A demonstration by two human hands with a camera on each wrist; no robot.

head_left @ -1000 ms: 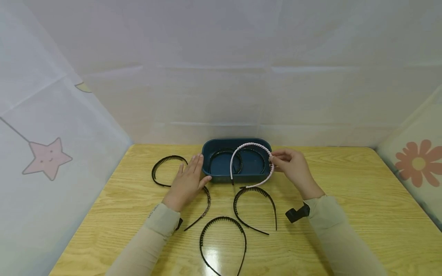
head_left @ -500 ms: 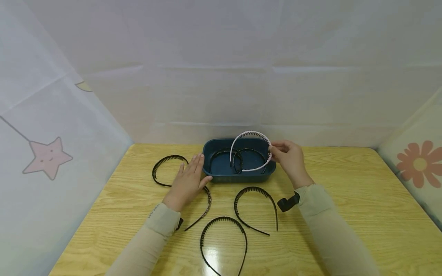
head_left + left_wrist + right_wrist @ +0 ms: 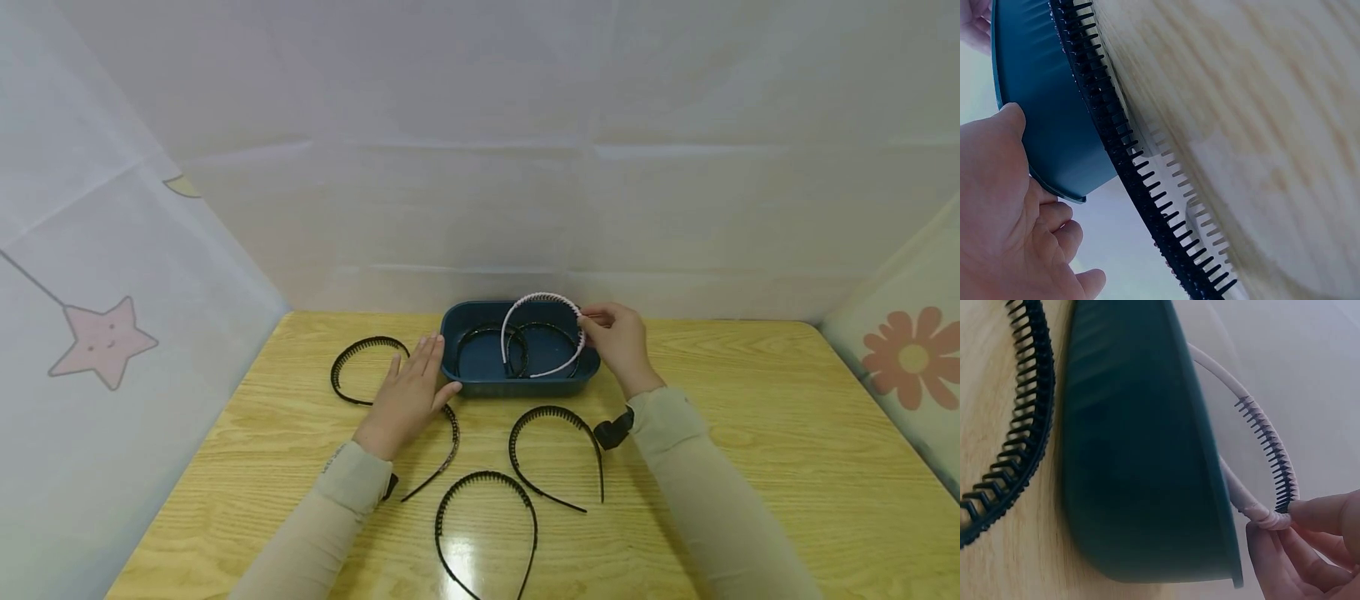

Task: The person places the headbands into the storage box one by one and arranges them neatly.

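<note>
Between thumb and fingers my right hand (image 3: 617,343) pinches a pale pink toothed headband (image 3: 543,297) by its right side, over the dark blue bin (image 3: 517,388). The right wrist view shows the pinched headband (image 3: 1275,450) rising past the bin's rim, its dark teeth inward. Two dark headbands lie inside the bin, overlapping in the middle. My left hand (image 3: 408,396) rests with fairly straight fingers against the bin's left end; in the left wrist view its thumb and fingers (image 3: 1067,240) lie at the rim. A black headband (image 3: 454,437) lies partly beneath the left hand.
More black toothed headbands lie on the wooden table (image 3: 750,467): one at the left (image 3: 335,379), one front right of the bin (image 3: 513,446), one nearest the front edge (image 3: 437,525). A pale curtain (image 3: 480,208) hangs behind the table.
My right hand has carried the pink headband up from the bin's front edge, then slightly left and down, so it now sits within the bin's outline. My left hand has stayed put.
</note>
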